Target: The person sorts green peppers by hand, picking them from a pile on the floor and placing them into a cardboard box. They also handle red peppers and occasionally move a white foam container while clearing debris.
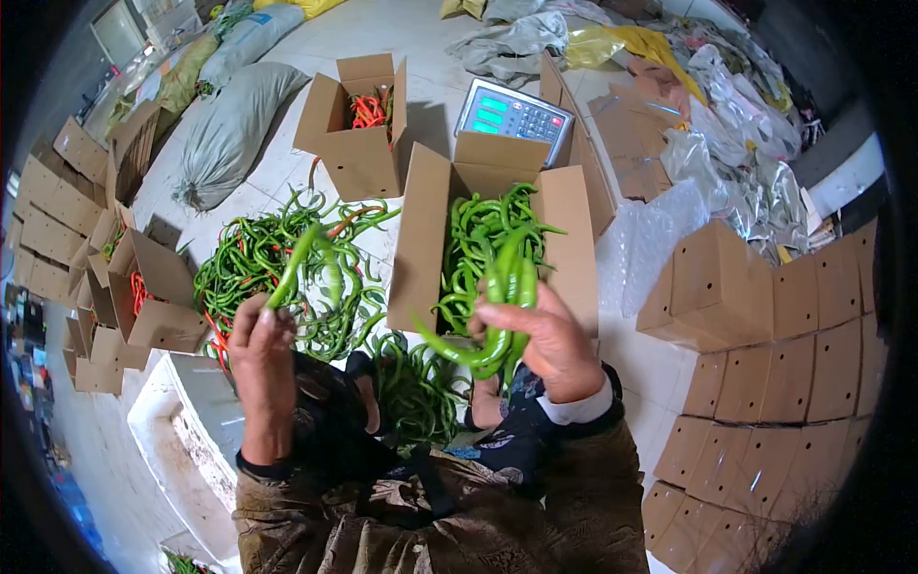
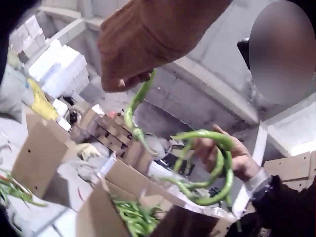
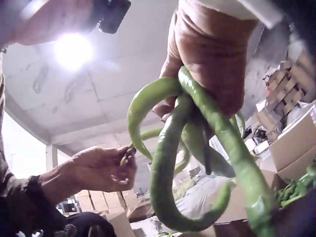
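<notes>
A carton [image 1: 419, 239] of green peppers [image 1: 486, 218] partly blocks the scale [image 1: 516, 117] behind.

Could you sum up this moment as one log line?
left hand: holds a green pepper | right hand: holds green pepper bunch | open box: more green peppers inside | scale: beyond open box

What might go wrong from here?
The right hand holds several long, curved green peppers together; one could slip out.
Loose green peppers lie between the person's feet and might get crushed.
Slender red peppers show in the floor heap; one could stray into the brown cardboard box.
</notes>
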The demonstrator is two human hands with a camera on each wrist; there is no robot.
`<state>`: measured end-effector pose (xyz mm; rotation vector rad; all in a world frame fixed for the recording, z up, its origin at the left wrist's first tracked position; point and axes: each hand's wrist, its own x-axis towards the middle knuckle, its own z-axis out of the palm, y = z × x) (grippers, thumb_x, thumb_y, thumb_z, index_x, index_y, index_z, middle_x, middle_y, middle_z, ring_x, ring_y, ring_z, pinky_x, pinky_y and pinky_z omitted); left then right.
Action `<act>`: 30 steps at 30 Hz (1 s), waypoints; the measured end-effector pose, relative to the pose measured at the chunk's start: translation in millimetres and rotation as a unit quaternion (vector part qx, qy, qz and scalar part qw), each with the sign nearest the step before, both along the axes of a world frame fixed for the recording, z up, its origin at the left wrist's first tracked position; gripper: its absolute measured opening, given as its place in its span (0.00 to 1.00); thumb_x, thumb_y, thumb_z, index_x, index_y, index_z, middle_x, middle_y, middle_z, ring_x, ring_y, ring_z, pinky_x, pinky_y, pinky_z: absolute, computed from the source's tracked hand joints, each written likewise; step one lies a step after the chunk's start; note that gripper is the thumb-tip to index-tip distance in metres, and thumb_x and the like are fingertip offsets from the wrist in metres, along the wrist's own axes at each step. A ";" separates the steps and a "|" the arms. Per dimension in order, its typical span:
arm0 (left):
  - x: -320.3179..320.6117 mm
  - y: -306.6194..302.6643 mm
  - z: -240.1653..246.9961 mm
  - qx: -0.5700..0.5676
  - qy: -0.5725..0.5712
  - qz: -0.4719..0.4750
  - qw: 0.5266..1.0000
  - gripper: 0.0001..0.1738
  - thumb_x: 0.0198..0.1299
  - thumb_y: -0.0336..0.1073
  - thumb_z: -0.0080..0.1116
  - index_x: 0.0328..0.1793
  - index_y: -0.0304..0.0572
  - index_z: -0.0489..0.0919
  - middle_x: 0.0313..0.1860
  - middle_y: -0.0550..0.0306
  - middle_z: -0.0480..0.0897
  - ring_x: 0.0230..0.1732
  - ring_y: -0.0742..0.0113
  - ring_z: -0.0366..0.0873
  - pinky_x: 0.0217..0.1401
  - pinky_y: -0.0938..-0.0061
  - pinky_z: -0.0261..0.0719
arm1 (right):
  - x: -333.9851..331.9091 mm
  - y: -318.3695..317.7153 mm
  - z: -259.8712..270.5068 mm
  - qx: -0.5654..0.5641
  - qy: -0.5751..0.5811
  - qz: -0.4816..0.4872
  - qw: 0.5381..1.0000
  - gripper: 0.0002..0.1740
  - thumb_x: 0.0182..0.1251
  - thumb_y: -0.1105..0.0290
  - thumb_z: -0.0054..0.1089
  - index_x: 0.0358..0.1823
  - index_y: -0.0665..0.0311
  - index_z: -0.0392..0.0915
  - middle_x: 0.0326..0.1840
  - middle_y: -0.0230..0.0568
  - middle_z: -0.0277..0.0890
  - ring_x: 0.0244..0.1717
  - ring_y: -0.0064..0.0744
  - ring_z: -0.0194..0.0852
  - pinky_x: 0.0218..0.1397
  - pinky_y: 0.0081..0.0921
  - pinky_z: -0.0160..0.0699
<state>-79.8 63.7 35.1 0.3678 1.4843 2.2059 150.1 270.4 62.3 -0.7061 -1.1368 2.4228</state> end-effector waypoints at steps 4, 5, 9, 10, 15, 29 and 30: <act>22.0 -42.5 18.1 -0.307 0.089 -0.175 0.931 0.15 0.57 0.34 0.68 0.48 0.33 0.82 0.45 0.53 0.82 0.47 0.65 0.79 0.51 0.71 0.76 | 12.3 12.3 -8.5 -0.026 0.006 -0.160 0.987 0.16 0.69 0.74 0.57 0.57 0.66 0.69 0.42 0.39 0.74 0.44 0.34 0.77 0.48 0.31 0.78; 26.2 -43.6 12.3 -0.302 0.243 -0.260 0.884 0.21 0.53 0.35 0.71 0.52 0.33 0.81 0.48 0.48 0.82 0.49 0.59 0.80 0.54 0.69 0.76 | 10.3 12.7 -7.2 -0.023 0.006 -0.166 0.986 0.16 0.69 0.74 0.57 0.57 0.66 0.69 0.42 0.39 0.74 0.44 0.34 0.77 0.48 0.31 0.78; 54.9 -3.3 35.1 -0.268 0.453 -0.269 0.806 0.48 0.45 0.37 0.77 0.73 0.31 0.64 0.67 0.36 0.71 0.66 0.43 0.71 0.66 0.60 0.69 | -20.7 -2.9 -10.6 -0.013 0.057 -0.218 0.974 0.16 0.71 0.72 0.59 0.58 0.63 0.70 0.44 0.36 0.75 0.46 0.31 0.77 0.51 0.30 0.78; 60.4 17.1 38.5 -0.237 0.498 -0.250 0.796 0.54 0.45 0.38 0.77 0.77 0.31 0.58 0.71 0.35 0.67 0.70 0.42 0.67 0.68 0.58 0.66 | -31.0 -8.0 -11.3 -0.003 0.071 -0.223 0.972 0.16 0.71 0.72 0.60 0.58 0.62 0.70 0.46 0.35 0.76 0.47 0.30 0.77 0.51 0.30 0.78; 74.3 109.9 -7.2 -0.227 0.573 -0.140 0.775 0.54 0.47 0.28 0.69 0.80 0.34 0.52 0.61 0.33 0.74 0.63 0.34 0.70 0.67 0.52 0.66 | -61.5 -28.6 2.6 -0.051 0.176 -0.183 0.966 0.14 0.73 0.73 0.59 0.58 0.58 0.72 0.54 0.31 0.74 0.59 0.25 0.71 0.64 0.26 0.69; -5.6 155.4 -6.0 -0.080 -0.122 -0.385 0.911 0.15 0.63 0.24 0.58 0.55 0.31 0.75 0.37 0.51 0.81 0.30 0.65 0.79 0.34 0.71 0.80 | 35.3 49.0 2.1 0.124 -0.017 -0.001 0.992 0.17 0.73 0.68 0.53 0.57 0.70 0.75 0.52 0.44 0.79 0.46 0.23 0.75 0.50 0.24 0.74; -7.8 157.4 -6.5 -0.080 -0.137 -0.389 0.907 0.14 0.63 0.24 0.59 0.54 0.30 0.75 0.37 0.51 0.81 0.30 0.66 0.79 0.33 0.71 0.80 | 44.4 61.6 -17.2 0.112 0.062 -0.079 0.989 0.16 0.72 0.67 0.53 0.55 0.68 0.75 0.47 0.41 0.79 0.42 0.20 0.72 0.45 0.21 0.73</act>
